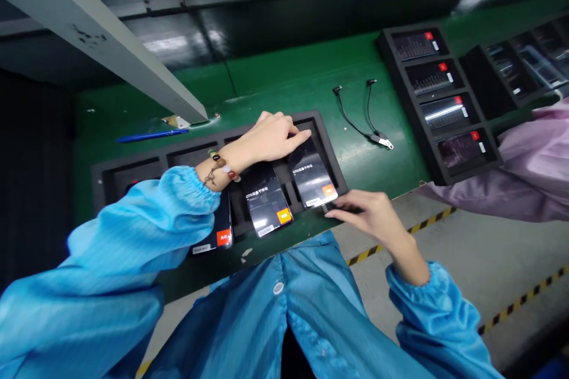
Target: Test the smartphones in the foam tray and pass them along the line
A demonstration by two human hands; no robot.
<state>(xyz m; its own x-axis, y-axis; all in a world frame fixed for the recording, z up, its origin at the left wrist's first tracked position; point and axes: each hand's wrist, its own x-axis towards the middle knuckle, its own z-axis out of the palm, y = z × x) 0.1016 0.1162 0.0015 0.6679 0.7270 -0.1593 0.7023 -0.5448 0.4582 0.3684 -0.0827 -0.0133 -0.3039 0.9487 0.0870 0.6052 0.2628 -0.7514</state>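
Note:
My left hand, with a beaded bracelet at the wrist, reaches over the black foam tray. Its thumb lies on the upper end of the rightmost smartphone, and its fingers are curled at that end, partly hidden. This phone's dark screen shows white text and an orange patch. At its lower edge my right hand pinches a small dark plug, mostly covered by the fingers. Left of it a second smartphone shows a similar screen. A third smartphone with a red patch is partly under my left sleeve.
Two short black cables with a white tag lie on the green table. Beyond stands another foam tray holding several phones. A blue pen lies beside a grey post. A co-worker's pink sleeve is at right.

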